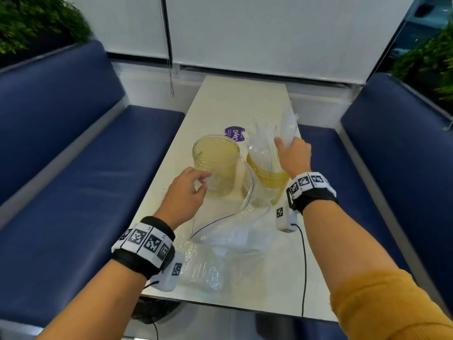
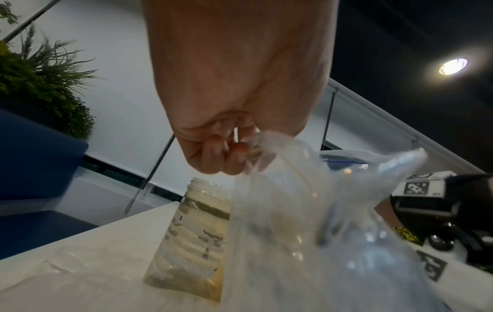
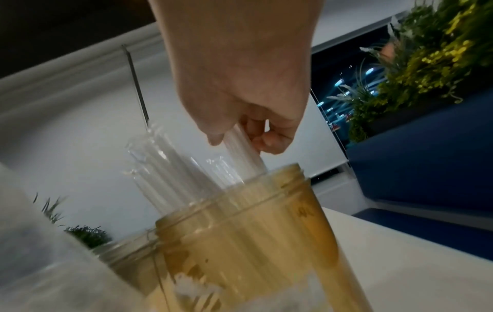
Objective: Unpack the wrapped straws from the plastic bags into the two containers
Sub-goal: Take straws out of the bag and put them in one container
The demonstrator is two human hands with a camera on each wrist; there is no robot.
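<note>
Two yellowish clear jars stand mid-table. The left jar point(image 1: 215, 163) point(image 2: 192, 238) looks empty. The right jar point(image 1: 268, 179) point(image 3: 240, 242) holds several wrapped straws point(image 1: 263, 146) point(image 3: 170, 177) standing upright. My right hand point(image 1: 293, 155) point(image 3: 240, 135) grips a bundle of wrapped straws point(image 1: 289, 126) point(image 3: 244, 156) whose lower ends sit in the right jar's mouth. My left hand point(image 1: 188, 190) point(image 2: 226, 156) pinches the rim of a clear zip bag point(image 1: 235, 224) point(image 2: 320, 221) in front of the left jar.
A second crumpled plastic bag point(image 1: 208, 268) lies at the table's point(image 1: 232, 101) near edge. A purple lid point(image 1: 235, 134) rests behind the jars. Blue bench seats point(image 1: 85, 192) flank the table on both sides, with plants point(image 1: 36, 23) behind them.
</note>
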